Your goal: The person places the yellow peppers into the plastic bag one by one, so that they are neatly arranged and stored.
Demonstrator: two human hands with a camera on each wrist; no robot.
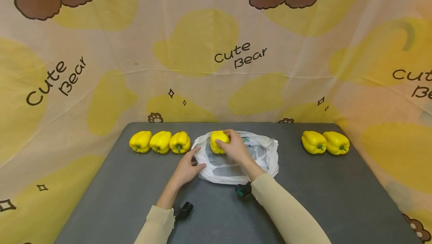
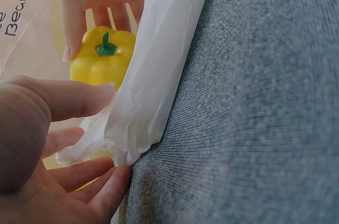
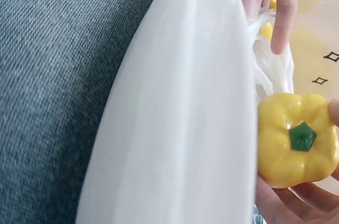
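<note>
Yellow bell pepper [image 1: 218, 136] located at the open mouth of a white plastic bag [image 1: 222, 179], toward the bag's far left part; its height relative to the rim cannot be determined. The green stem [image 3: 302, 136] faces the right wrist camera almost squarely, so the long axis runs roughly along that line of sight; in the left wrist view the stem end shows tilted upward. Supporting surface: a dark grey bench [image 1: 128, 191], backed by a patterned cloth [image 1: 195, 41] with yellow patches and lettering [image 1: 241, 54] reading "Cute Bear". Three peppers [image 1: 160, 141] lie in a row left of the bag; two peppers [image 1: 314, 142] lie side by side, well apart on its right. The right-hand grip [image 1: 235, 148] is closed about the pepper, which sits between thumb and fingers. The left-hand grip [image 1: 185, 169] is at the bag's left rim, thumb and fingers spread apart, fingers touching the plastic.
</note>
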